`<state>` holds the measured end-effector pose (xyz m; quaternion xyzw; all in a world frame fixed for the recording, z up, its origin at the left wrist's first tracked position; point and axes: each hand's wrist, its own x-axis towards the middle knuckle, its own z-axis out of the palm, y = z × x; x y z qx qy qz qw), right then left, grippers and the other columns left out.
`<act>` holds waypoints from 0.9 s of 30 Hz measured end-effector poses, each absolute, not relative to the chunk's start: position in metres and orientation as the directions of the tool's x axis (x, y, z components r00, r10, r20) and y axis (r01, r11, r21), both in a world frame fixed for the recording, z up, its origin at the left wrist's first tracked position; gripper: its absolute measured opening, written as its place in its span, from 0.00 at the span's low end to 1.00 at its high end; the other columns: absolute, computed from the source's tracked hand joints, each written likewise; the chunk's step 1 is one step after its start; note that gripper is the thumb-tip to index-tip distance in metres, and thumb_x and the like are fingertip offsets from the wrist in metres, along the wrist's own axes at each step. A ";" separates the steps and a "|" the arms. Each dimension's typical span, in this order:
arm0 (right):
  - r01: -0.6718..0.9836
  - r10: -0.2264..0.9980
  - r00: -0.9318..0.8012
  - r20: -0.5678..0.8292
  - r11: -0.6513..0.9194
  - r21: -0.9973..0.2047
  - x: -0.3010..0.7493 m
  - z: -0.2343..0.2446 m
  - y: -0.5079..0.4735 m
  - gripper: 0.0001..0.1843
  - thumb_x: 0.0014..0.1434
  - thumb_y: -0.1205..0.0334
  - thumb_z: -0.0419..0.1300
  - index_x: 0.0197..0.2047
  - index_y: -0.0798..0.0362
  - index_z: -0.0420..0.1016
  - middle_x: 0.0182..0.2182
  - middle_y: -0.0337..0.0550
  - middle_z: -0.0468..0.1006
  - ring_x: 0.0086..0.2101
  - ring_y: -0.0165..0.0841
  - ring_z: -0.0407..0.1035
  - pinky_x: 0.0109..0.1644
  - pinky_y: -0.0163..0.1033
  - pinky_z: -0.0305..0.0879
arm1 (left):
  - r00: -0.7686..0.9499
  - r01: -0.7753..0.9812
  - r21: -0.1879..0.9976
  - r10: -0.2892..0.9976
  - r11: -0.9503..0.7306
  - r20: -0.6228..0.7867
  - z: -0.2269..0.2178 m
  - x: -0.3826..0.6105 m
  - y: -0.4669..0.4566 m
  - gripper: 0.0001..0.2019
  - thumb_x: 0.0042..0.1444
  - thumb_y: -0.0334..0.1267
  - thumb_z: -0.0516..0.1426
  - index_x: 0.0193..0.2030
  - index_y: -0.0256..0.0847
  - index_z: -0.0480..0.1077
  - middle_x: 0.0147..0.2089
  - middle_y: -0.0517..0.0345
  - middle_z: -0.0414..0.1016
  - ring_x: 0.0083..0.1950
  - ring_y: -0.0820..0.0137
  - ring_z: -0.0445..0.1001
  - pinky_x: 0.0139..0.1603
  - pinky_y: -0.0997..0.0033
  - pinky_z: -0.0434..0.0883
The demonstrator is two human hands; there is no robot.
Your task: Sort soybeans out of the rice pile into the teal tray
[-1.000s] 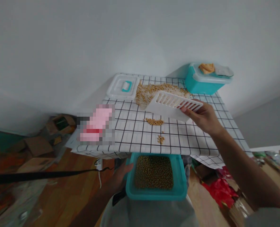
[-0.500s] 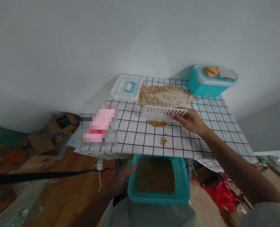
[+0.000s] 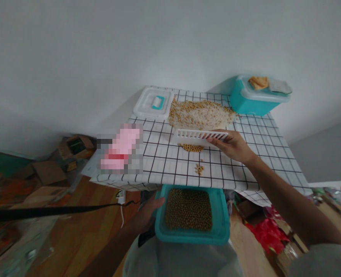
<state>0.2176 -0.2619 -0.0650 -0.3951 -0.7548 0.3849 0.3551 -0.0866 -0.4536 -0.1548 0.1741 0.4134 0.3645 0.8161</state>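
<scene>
My right hand (image 3: 236, 146) grips the right end of a white slotted plastic basket (image 3: 189, 134), tipped on its side on the checked cloth. Just in front of the basket lies a row of yellow soybeans (image 3: 191, 147), and a small cluster of soybeans (image 3: 199, 168) is nearer the table edge. Behind the basket spreads a heap of rice mixed with soybeans (image 3: 202, 115). My left hand (image 3: 151, 209) grasps the left side of a teal plastic box (image 3: 220, 219), thumb over its rim. This box sits on my lap below the table edge, its bottom covered with soybeans (image 3: 189, 209).
A clear lid (image 3: 148, 104) with a teal handle lies at the back left. At the back right stands a lidded teal bin (image 3: 248, 102) with cloths on top. A pink blurred item (image 3: 121, 148) is on the left. Cardboard boxes (image 3: 47, 173) stand on the floor.
The basket has shifted slightly toward me over the cloth, closer to the soybean row. The view has tilted a little. My left hand stays at the box.
</scene>
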 end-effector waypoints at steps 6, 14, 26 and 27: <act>0.409 0.891 -0.313 0.329 0.439 -0.800 0.222 -0.056 -0.284 0.13 0.64 0.53 0.65 0.49 0.46 0.83 0.42 0.39 0.86 0.40 0.35 0.80 0.45 0.40 0.76 | 0.390 -0.450 0.579 0.733 0.679 -0.557 -0.159 -0.088 -0.454 0.36 0.55 0.48 0.67 0.68 0.41 0.66 0.59 0.43 0.79 0.62 0.47 0.75 0.64 0.50 0.70; 0.522 0.891 -0.304 0.337 0.452 -0.723 0.261 -0.058 -0.337 0.12 0.63 0.59 0.66 0.50 0.40 0.84 0.43 0.38 0.86 0.40 0.36 0.81 0.43 0.39 0.78 | 0.385 -0.445 0.554 0.709 0.704 -0.592 -0.157 -0.087 -0.454 0.34 0.56 0.47 0.66 0.68 0.40 0.67 0.55 0.45 0.81 0.59 0.47 0.78 0.60 0.51 0.74; 0.441 0.867 -0.426 0.260 0.450 -0.777 0.248 -0.065 -0.354 0.19 0.67 0.64 0.62 0.58 0.37 0.79 0.52 0.36 0.83 0.51 0.36 0.79 0.57 0.44 0.77 | 0.380 -0.412 0.556 0.691 0.722 -0.615 -0.167 -0.089 -0.457 0.33 0.58 0.48 0.64 0.69 0.41 0.66 0.53 0.46 0.82 0.58 0.48 0.79 0.59 0.52 0.74; 0.423 0.860 -0.443 0.253 0.449 -0.787 0.247 -0.065 -0.358 0.20 0.67 0.65 0.61 0.59 0.37 0.78 0.53 0.36 0.82 0.52 0.36 0.79 0.58 0.44 0.77 | 0.379 -0.410 0.557 0.691 0.722 -0.616 -0.168 -0.089 -0.457 0.33 0.58 0.48 0.64 0.69 0.41 0.66 0.53 0.46 0.82 0.58 0.48 0.79 0.59 0.52 0.74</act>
